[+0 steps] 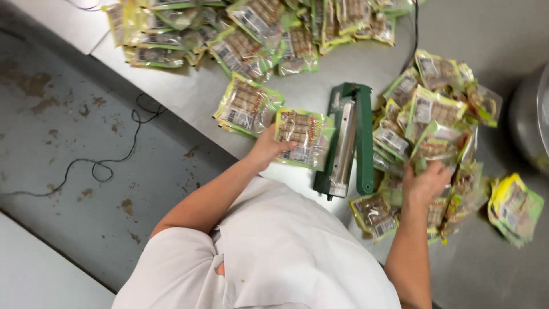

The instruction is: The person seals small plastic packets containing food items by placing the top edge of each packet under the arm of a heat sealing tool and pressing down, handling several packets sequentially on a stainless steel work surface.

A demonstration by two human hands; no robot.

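Steel is what I see most of: a dull, brushed metal tabletop point(320, 86) running across the view, with a worn grey floor point(68, 131) beside it, blotched with rust-coloured patches and crossed by a thin black cable point(108, 163).

My left hand point(266, 150) grips the near edge of a flat, glossy plastic pouch point(302, 137), fingers curled over its lower corner. The pouch is rectangular with a yellow-green border, a clear window showing brown, blocky pieces, and a pale label patch near the bottom. It lies flat on the tabletop just left of a green heat sealer point(347, 140), a long narrow bar with a silvery strip down its jaw, its arm raised a little.

My right hand point(424, 182) is sunk into a loose pile of pouches point(434, 114) to the right of the sealer, fingers closed around the top of one crumpled pouch. These bags are puffier and wrinkled, and lie overlapping at all angles. A single pouch point(514, 209) lies apart at the far right, brighter yellow.

Another pouch point(247, 106) rests just beyond the one I hold, and a wide heap of flat pouches point(251, 28) spreads along the far edge. A curved grey metal vessel point(529, 114) shows at the right border. My white sleeveless top point(274, 257) fills the foreground.
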